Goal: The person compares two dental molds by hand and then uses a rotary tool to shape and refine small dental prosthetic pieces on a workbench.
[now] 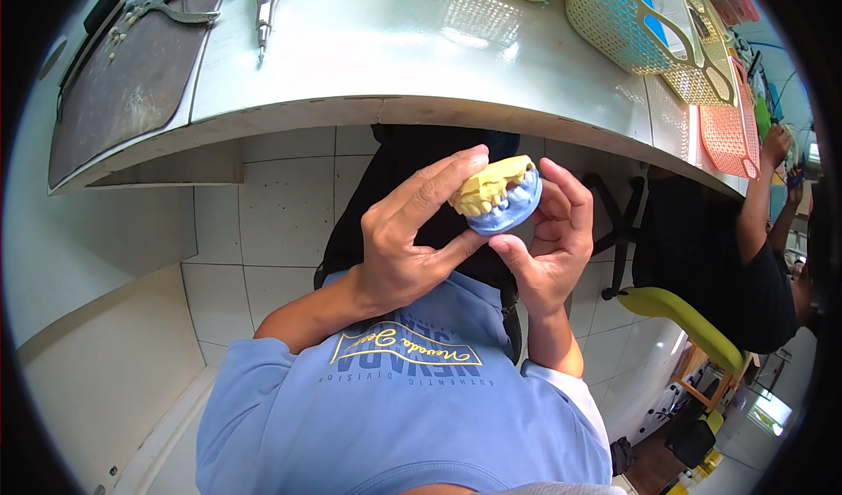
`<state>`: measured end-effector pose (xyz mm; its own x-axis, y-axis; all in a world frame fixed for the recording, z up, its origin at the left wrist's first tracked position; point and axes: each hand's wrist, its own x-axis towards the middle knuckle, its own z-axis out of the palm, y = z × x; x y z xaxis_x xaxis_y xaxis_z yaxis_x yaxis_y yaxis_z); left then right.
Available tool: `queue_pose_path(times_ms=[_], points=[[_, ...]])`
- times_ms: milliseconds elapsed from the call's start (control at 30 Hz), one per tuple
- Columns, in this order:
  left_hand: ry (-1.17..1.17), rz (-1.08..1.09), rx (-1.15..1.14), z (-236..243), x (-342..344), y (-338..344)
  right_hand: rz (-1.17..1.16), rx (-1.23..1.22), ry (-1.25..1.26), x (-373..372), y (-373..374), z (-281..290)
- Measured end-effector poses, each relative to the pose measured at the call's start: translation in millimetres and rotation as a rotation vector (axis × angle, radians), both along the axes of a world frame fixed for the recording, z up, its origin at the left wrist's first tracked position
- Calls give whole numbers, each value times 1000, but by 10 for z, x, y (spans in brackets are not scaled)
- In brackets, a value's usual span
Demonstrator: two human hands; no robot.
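Between my two hands, above my lap and in front of the bench, is a dental plaster cast in two halves. The yellow half [481, 192] rests against the blue half [516, 206], their rows of teeth meeting. My left hand [412, 223] holds the cast from the left, index finger over the yellow part and thumb under the blue base. On the other side my right hand [554, 241] grips it, thumb at the bottom of the blue base and fingers curled along its right edge. Some right fingertips are hidden behind the cast.
A white workbench [351, 56] curves across ahead. On its left lie a grey mat [132, 100], metal pliers [180, 6] and a dental handpiece [266, 13]. Yellow baskets [614, 30] and a pink basket [726, 135] stand at right. Farther right, another person [728, 249] sits on a green chair [693, 324].
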<state>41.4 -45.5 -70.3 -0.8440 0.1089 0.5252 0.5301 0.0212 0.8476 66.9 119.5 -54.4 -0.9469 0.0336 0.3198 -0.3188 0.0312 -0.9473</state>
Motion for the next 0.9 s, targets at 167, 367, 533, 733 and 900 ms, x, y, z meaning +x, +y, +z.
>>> queue_pose_path(times_ms=[167, 367, 533, 733, 900], points=[[17, 72, -185, 117, -90, -36, -9, -67, -73, -79, -106, 42], [-230, -151, 54, 148, -148, -108, -47, -54, -47, -177, -41, 134], [-411, -227, 285, 189, -117, -73, -45, 7, -26, -191, -34, 200], [-390, -242, 283, 199, -112, -61, -52, 135, 64, -177, 0, 244], [-354, -244, 257, 168, -100, -63, -48, 160, 104, -170, 34, 252]])
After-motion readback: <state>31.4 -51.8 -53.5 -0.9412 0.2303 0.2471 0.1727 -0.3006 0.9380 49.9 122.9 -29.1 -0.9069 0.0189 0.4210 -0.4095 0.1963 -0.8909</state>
